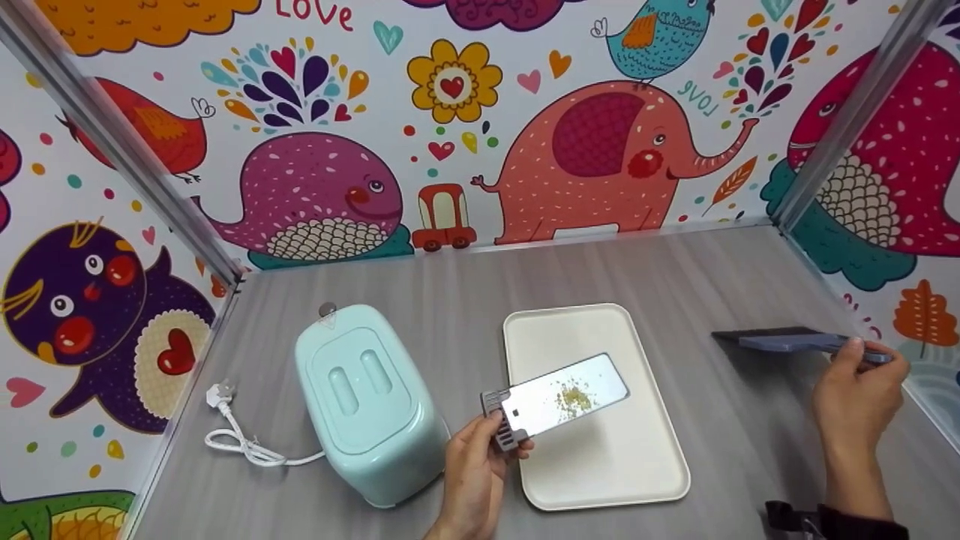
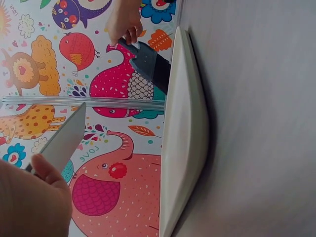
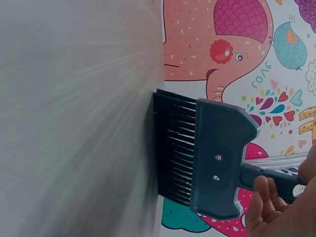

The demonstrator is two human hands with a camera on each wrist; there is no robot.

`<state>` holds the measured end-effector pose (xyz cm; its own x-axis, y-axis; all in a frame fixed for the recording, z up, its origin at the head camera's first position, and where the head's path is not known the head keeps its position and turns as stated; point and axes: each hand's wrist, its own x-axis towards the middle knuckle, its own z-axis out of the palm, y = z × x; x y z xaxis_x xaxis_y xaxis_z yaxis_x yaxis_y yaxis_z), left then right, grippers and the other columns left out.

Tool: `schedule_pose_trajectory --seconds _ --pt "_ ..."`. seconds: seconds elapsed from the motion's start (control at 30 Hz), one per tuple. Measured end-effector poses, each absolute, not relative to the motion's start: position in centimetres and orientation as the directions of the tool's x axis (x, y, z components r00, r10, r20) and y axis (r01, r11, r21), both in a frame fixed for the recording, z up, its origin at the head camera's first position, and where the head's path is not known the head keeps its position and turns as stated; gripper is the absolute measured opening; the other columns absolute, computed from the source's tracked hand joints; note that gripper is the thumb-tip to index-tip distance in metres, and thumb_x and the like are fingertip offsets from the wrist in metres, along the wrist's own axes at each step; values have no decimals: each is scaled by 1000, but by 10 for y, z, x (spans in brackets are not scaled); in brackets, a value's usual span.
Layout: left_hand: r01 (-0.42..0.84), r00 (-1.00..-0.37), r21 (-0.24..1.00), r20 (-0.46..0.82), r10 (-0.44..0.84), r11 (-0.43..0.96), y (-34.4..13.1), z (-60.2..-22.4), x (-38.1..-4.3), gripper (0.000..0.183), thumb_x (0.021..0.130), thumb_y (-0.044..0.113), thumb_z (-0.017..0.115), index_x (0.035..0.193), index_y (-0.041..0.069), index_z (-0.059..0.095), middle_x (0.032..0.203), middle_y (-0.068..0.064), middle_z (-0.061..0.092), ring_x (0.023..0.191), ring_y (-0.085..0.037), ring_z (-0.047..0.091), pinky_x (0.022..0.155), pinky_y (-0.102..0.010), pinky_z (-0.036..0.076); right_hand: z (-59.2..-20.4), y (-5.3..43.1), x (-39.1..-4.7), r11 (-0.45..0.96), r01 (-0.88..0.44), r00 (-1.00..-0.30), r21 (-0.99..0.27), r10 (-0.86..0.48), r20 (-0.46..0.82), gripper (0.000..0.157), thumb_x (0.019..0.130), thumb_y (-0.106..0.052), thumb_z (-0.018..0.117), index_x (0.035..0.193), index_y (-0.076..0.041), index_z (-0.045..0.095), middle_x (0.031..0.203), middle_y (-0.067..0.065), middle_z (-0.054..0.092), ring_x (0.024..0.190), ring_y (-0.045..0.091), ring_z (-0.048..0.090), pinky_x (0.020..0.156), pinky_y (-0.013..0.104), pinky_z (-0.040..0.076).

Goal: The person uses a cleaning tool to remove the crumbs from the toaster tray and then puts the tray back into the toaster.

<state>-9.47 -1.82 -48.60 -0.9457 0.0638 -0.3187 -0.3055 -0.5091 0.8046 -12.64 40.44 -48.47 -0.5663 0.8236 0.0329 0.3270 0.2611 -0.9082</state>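
Observation:
My left hand (image 1: 474,469) pinches the grey slotted end of a flat, shiny crumb tray (image 1: 529,409). A small heap of yellowish crumbs (image 1: 574,399) lies toward its far end. In the head view it overlaps a cream rectangular tray (image 1: 607,469); the left wrist view shows the crumb tray (image 2: 64,136) raised above the table. Over on the right, my right hand (image 1: 859,397) grips the handle of a wide blue-grey brush (image 1: 787,343). In the right wrist view the dark bristles (image 3: 175,148) of the brush point down, their tips right at the tabletop.
Left of the cream tray stands a mint-green toaster (image 1: 412,435) with a covered top. Its white cord and plug (image 1: 220,394) lie coiled on the table beside it. Printed wall panels (image 1: 450,217) with metal corner strips (image 1: 862,112) border the grey tabletop (image 1: 465,292).

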Motion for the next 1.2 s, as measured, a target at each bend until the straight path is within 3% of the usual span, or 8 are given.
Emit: schedule_pose_trajectory --seconds 0.17,0.3,0.4,0.6,0.7,0.8,0.9,1.2 --pt "-291 -952 812 -299 67 -506 -18 -486 -94 34 109 15 48 123 -12 65 93 -11 69 77 -18 68 74 -29 58 -489 404 -129 276 358 -521 -892 852 55 52 111 -41 40 149 -7 36 128 10 55 87 -4 45 89 20 49" --pt "-283 -955 818 -287 70 -501 -19 -487 -94 35 109 15 48 125 -12 64 93 -11 69 77 -18 68 74 -29 57 -493 403 -130 292 354 -501 -888 861 84 55 110 -40 46 151 -6 35 145 22 53 109 13 66 103 25 50" --pt "-281 -956 816 -285 72 -506 -19 -488 -94 36 109 15 47 126 -13 63 93 -11 69 77 -18 68 74 -29 57 -494 405 -131 274 349 -499 -896 864 70 51 108 -37 52 149 -11 37 145 21 53 127 23 64 97 24 49" --pt "-277 -956 815 -286 63 -509 -18 -488 -95 35 109 14 48 126 -14 64 94 -12 69 77 -18 68 74 -30 58 -496 409 -131 205 285 -480 -936 876 46 40 107 -32 58 140 -18 43 119 -2 53 96 3 63 81 6 48" --pt "-279 -955 817 -291 57 -504 -18 -487 -95 34 109 13 48 124 -13 65 94 -12 69 76 -18 68 73 -29 58 -496 412 -132 86 169 -499 -982 867 -10 27 105 -26 62 128 -20 49 104 -8 54 78 -6 60 70 4 50" --pt "-284 -953 818 -298 54 -500 -18 -487 -95 34 109 13 49 122 -13 66 93 -12 69 76 -17 67 72 -29 58 -497 414 -133 -27 80 -512 -996 857 -64 14 104 -20 65 113 -20 54 93 -7 58 68 -3 64 63 5 51" --pt "-294 -950 821 -307 56 -490 -19 -487 -95 34 109 13 49 122 -13 66 93 -11 68 76 -17 67 72 -28 57 -498 416 -134 -43 74 -500 -996 863 -74 7 105 -21 64 105 -20 57 88 -8 59 67 -2 63 61 5 50" --pt "-261 -957 829 -288 22 -494 -20 -488 -96 34 111 16 48 118 -11 68 93 -11 69 78 -19 67 74 -30 58 -495 418 -134 92 119 -521 -989 854 17 5 110 -24 51 107 -21 53 77 -16 61 63 -7 63 58 7 51"
